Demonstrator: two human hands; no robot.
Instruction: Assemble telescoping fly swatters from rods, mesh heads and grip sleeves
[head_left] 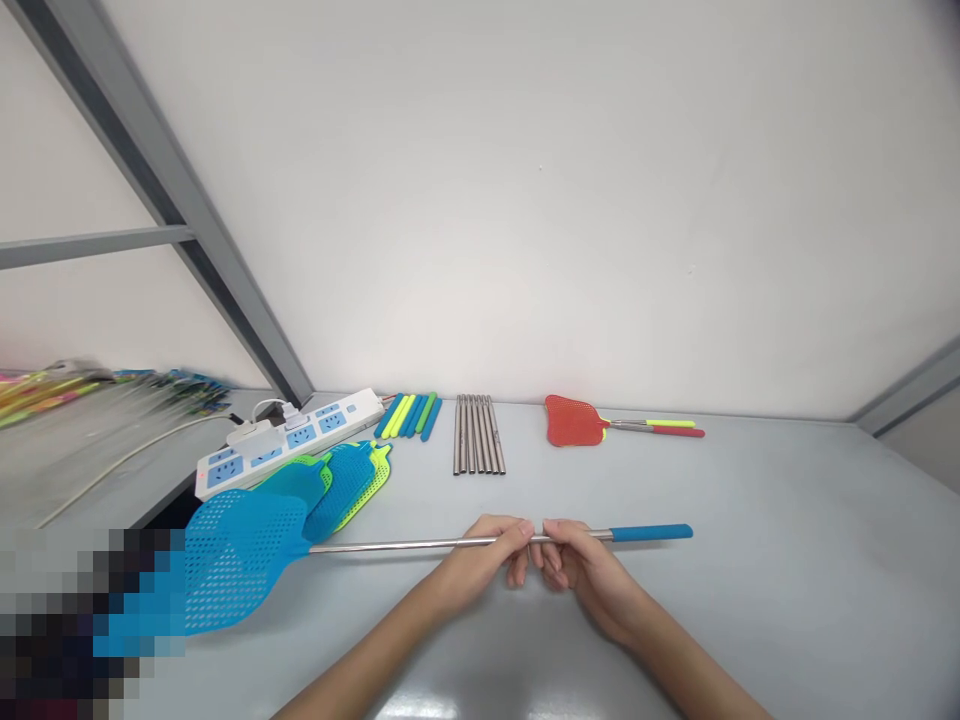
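Note:
A blue fly swatter [244,560] with an extended metal telescopic rod is held level above the table. My left hand [487,550] pinches the rod near its middle, thumb on top. Close beside it, my right hand [581,555] grips the rod just left of the blue handle sleeve [652,533]. The perforated blue head points left, and its far left part is covered by a pixelated patch. Beyond it lie overlapping blue and green swatter heads [345,490]. Several metal rods [478,435] lie in a row behind my hands, with several blue, yellow and green handle sleeves [409,416] to their left.
A red swatter [576,420] lies atop a yellow one near the wall, handles to the right. The white power strip [289,440], with plugs and a cable, lies at the back left. Blurred swatter-like items [112,395] rest on the left table. A grey frame post [172,200] borders the wall.

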